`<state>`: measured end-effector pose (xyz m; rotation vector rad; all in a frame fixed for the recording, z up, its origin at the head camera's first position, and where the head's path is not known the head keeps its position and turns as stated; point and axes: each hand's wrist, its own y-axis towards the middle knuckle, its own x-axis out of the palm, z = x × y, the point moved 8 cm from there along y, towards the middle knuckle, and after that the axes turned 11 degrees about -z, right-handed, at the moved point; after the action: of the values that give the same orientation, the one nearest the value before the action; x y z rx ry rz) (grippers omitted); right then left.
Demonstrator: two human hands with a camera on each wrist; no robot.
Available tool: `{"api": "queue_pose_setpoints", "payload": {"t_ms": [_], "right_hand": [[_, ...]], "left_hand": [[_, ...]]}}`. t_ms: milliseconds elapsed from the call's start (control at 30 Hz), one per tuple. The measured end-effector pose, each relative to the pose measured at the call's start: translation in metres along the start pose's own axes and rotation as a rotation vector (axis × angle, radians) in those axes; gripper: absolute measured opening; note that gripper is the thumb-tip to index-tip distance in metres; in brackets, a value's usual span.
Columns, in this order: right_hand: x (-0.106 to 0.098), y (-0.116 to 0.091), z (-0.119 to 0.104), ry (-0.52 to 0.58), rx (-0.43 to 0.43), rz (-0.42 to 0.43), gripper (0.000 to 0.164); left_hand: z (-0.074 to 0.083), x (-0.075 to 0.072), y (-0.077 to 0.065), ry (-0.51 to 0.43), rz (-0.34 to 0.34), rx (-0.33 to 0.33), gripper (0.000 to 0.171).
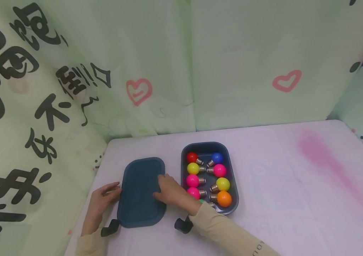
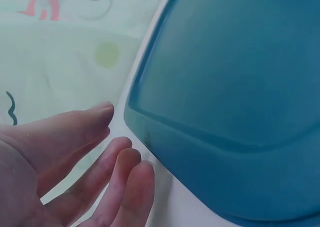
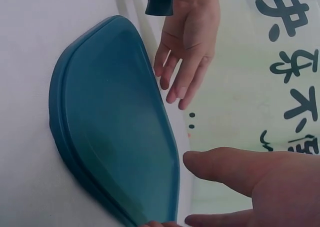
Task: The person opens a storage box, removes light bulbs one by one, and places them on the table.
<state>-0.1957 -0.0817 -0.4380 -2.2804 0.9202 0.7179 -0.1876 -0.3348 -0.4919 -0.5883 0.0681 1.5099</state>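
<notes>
A flat dark blue lid with rounded corners and a raised rim lies on the left of the table. Beside its left edge is my left hand, fingers loosely bent and tips right at the rim; the left wrist view shows thumb and fingers apart with nothing between them. My right hand hovers over the lid's right edge, thumb and fingers spread in the right wrist view. To the right, a dark blue box holds several coloured bulbs, among them a red bulb, a blue bulb and an orange bulb. My right forearm partly hides a green one.
A white cloth with a pink stain covers the table, reaching far to the right of the box. Behind and at the left hangs a pale green curtain with hearts and black characters. Black wrist mounts sit on both wrists.
</notes>
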Motion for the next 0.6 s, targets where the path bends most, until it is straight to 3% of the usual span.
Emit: {"api": "queue_pose_setpoints", "payload": {"t_ms": [333,600], "right_hand": [[-0.014,-0.011,-0.001,0.064,-0.057,0.070,0.061],[-0.026,-0.020,-0.001,0.081,-0.071,0.117,0.053]], "left_hand": [[0.013,0.002,-0.007,-0.029,-0.015,0.018,0.052],[0.024,0.011,-0.016,-0.091,0.035,0.052,0.046]]}}
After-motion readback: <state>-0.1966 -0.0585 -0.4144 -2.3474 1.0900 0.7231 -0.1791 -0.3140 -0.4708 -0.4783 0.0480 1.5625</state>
